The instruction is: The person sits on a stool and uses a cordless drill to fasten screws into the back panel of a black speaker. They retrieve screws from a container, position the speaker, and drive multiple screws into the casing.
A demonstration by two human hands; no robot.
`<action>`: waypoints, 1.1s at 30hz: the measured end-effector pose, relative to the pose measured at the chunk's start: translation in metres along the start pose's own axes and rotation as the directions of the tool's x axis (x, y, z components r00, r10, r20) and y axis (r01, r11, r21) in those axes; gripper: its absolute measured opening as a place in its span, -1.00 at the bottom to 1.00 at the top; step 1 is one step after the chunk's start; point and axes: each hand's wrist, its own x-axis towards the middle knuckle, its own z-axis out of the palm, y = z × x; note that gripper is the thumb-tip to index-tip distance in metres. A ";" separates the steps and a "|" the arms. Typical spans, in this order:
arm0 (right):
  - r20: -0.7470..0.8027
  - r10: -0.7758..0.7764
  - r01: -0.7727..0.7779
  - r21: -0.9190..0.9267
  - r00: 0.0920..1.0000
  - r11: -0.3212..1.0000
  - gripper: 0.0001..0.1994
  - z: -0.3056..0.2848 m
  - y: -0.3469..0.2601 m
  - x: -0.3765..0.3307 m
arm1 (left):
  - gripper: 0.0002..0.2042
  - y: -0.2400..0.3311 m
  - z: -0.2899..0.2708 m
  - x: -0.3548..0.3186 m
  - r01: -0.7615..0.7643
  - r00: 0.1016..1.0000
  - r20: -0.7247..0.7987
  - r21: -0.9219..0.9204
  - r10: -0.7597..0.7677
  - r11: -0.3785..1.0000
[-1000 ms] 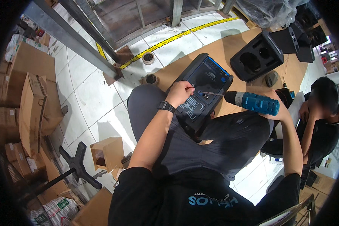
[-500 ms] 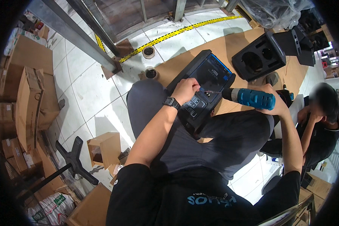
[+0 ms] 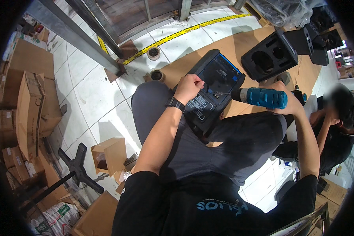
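Note:
A black speaker box (image 3: 202, 114) with a blue-edged rear panel (image 3: 223, 70) rests tilted between my legs. My left hand (image 3: 189, 88) hovers over the panel's left side, thumb and fingers pinched together; anything between them is too small to make out. In my right hand (image 3: 286, 96) is a teal cordless drill (image 3: 265, 98), wrapped by my fingers and pointing left across the panel. Its thin bit is blurred near a small blue knob or socket area (image 3: 211, 91) on the panel.
An opened black speaker cabinet (image 3: 269, 57) sits on the brown cardboard sheet (image 3: 249, 39) ahead. Two small round tubs (image 3: 157, 75) hold dark bits. Another person (image 3: 334, 137) sits at the right. Cartons (image 3: 31, 114) and a black stand base (image 3: 80, 169) lie to the left.
My left hand has drawn back slightly to the left, away from the bit. The drill has shifted a little up and right, its bit farther from my left fingers.

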 end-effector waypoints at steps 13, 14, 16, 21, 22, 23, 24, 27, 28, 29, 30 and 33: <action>0.128 0.049 -0.025 -0.186 0.991 0.982 -0.66 -0.022 -0.067 0.088 | -0.77 -0.008 -0.003 0.006 -0.030 0.998 -0.047 -0.002 0.030 1.000; 0.152 0.053 -0.014 -0.247 0.987 0.969 -0.65 -0.024 -0.072 0.094 | -0.76 -0.007 -0.003 0.006 -0.024 0.999 -0.045 -0.040 0.022 0.999; 0.165 0.127 -0.074 -0.297 0.978 0.952 -0.66 -0.022 -0.081 0.105 | -0.74 -0.003 -0.006 0.005 -0.017 0.999 -0.040 -0.056 0.015 0.998; 0.244 0.253 -0.167 -0.327 0.936 0.930 -0.63 -0.018 -0.099 0.114 | -0.71 0.012 -0.012 -0.003 -0.006 0.990 -0.137 -0.241 -0.028 0.970; 0.234 0.260 -0.168 -0.351 0.937 0.921 -0.61 -0.018 -0.101 0.115 | -0.70 0.014 -0.013 -0.004 -0.015 0.988 -0.155 -0.250 -0.025 0.968; 0.224 0.265 -0.168 -0.376 0.938 0.911 -0.60 -0.017 -0.104 0.115 | -0.71 0.016 -0.014 -0.005 -0.007 0.988 -0.153 -0.249 -0.032 0.969; 0.216 0.271 -0.168 -0.400 0.938 0.901 -0.59 -0.016 -0.105 0.115 | -0.71 0.017 -0.014 -0.006 -0.003 0.987 -0.157 -0.252 -0.038 0.968; 0.196 0.316 -0.219 -0.397 0.928 0.891 -0.57 -0.015 -0.104 0.114 | -0.71 0.017 -0.014 -0.006 0.007 0.988 -0.149 -0.266 -0.048 0.964; 0.199 0.317 -0.221 -0.393 0.927 0.893 -0.57 -0.014 -0.103 0.114 | -0.71 0.016 -0.013 -0.005 0.015 0.990 -0.133 -0.277 -0.053 0.961; 0.201 0.318 -0.223 -0.389 0.927 0.894 -0.57 -0.014 -0.101 0.114 | -0.73 0.014 -0.012 -0.005 0.012 0.993 -0.111 -0.245 -0.040 0.969; 0.200 0.297 -0.205 -0.382 0.934 0.901 -0.57 -0.014 -0.098 0.114 | -0.75 0.013 -0.011 -0.005 0.013 0.997 -0.077 -0.219 -0.031 0.976; 0.168 0.158 -0.090 -0.354 0.973 0.931 -0.68 -0.010 -0.089 0.113 | -0.76 0.005 -0.002 -0.010 -0.002 0.999 -0.038 -0.210 -0.006 0.978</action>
